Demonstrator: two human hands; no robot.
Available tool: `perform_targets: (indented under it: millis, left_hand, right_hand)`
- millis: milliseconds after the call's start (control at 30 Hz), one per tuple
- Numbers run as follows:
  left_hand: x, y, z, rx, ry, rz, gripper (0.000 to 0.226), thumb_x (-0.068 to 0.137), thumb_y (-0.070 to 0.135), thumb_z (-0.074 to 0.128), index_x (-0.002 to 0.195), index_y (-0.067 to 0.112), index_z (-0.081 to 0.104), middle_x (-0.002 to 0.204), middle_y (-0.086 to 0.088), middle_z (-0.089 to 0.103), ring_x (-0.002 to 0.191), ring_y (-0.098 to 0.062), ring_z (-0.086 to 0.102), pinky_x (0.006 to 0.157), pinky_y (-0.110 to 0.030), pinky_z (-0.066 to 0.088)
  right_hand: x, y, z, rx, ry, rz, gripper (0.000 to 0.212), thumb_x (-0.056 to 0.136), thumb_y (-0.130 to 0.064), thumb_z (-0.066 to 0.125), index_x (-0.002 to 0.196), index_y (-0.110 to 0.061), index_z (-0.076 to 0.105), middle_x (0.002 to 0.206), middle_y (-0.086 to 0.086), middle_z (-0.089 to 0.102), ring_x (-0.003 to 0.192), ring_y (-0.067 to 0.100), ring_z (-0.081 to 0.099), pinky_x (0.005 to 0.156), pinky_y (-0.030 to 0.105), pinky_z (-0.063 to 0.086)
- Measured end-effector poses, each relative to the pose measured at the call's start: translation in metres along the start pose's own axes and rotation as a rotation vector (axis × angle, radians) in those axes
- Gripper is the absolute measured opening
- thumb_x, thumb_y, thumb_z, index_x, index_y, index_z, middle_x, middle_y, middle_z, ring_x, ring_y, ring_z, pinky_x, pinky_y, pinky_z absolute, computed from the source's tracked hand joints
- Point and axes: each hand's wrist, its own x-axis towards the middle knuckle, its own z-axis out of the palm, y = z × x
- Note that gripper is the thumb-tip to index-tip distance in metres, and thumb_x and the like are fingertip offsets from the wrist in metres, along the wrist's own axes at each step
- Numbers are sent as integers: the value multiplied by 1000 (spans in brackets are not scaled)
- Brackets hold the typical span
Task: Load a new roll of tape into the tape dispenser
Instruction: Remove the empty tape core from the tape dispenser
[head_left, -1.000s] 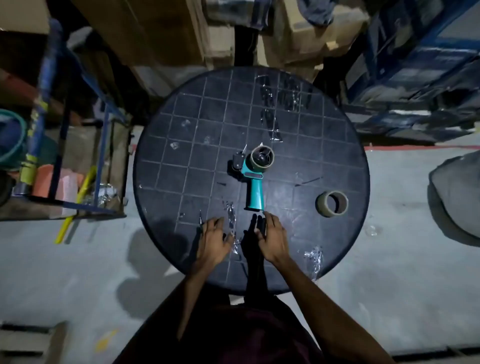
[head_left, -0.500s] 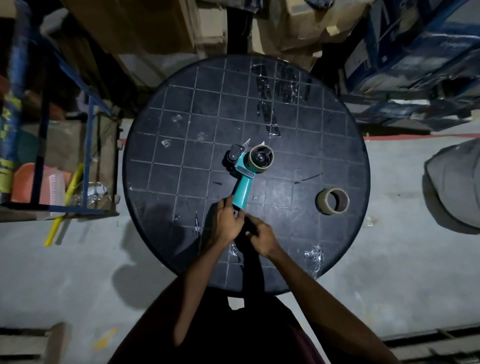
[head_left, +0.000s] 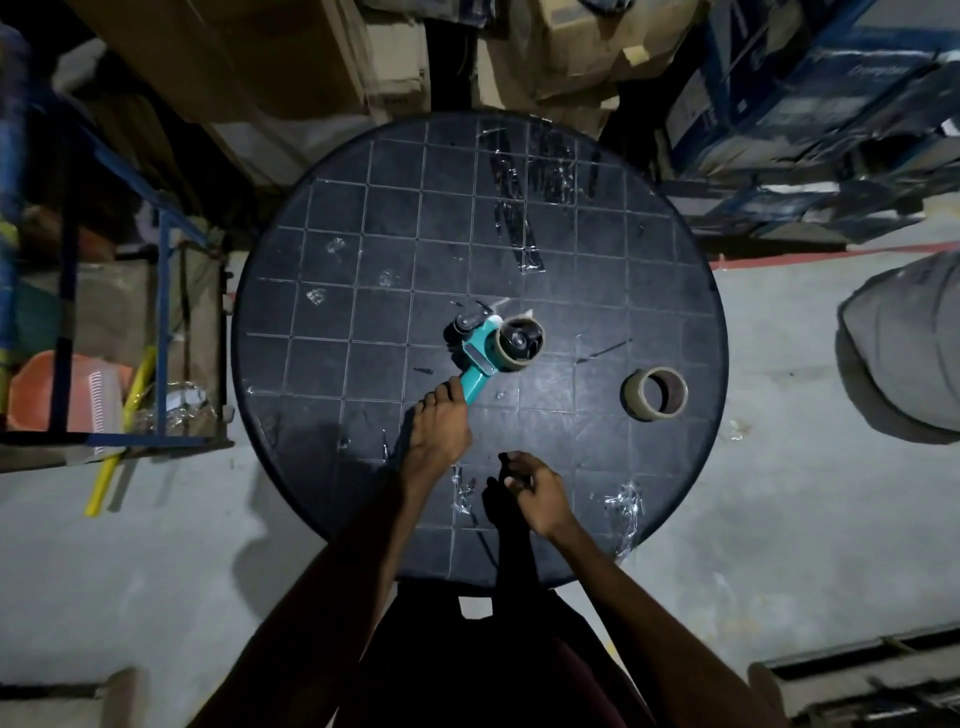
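A teal tape dispenser (head_left: 485, 351) lies on its side near the middle of the round black table (head_left: 332, 291). A nearly used-up tape core sits on its wheel. My left hand (head_left: 439, 431) grips the dispenser's handle, covering its lower end. My right hand (head_left: 535, 491) hovers over the table's near edge, fingers curled and holding nothing that I can see. A fresh roll of brown tape (head_left: 655, 393) stands on the table to the right, apart from both hands.
Scraps of clear tape stick to the tabletop. Cardboard boxes (head_left: 582, 47) are stacked behind the table. A blue metal frame (head_left: 161, 332) with an orange basket stands to the left, a grey sack (head_left: 904, 353) to the right. Concrete floor surrounds the table.
My left hand reached forward and took the dispenser's handle, and the dispenser turned so its head points up and right. My right hand drew back toward the near edge.
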Motion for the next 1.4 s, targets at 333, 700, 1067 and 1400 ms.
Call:
perform_targets:
  millis: [333, 700, 1067, 1400]
  left_hand:
    - [-28, -55, 6, 42, 48, 146, 91, 68, -17, 57, 147, 24, 43, 147, -6, 47, 138, -27, 40, 108, -45, 40]
    - [-81, 8, 27, -705, 132, -321, 15, 83, 26, 59, 94, 26, 70, 96, 2, 73, 86, -21, 69, 83, -30, 55]
    - [-58, 49, 21, -708, -118, -326, 38, 101, 38, 54, 119, 10, 70, 113, -18, 72, 106, -35, 66, 84, -32, 48]
    - [-49, 55, 19, -688, -31, -207, 39, 103, 21, 53, 142, 18, 55, 101, -15, 67, 60, -4, 49, 44, -2, 37]
  right_hand:
    - [-5, -1, -8, -69, 192, 52, 67, 91, -8, 67, 151, -10, 36, 140, 15, 50, 120, 26, 57, 107, 42, 48]
    - [1, -13, -15, -65, 203, 121, 16, 95, -17, 65, 100, -13, 51, 98, 13, 68, 94, 35, 67, 82, 40, 54]
    - [23, -31, -19, -107, 144, 16, 32, 97, -8, 62, 129, -8, 66, 116, 12, 73, 101, 17, 65, 89, 15, 45]
    - [38, -29, -16, -114, 303, 181, 24, 81, -15, 81, 103, -5, 79, 95, 12, 77, 83, 23, 72, 79, 24, 57]
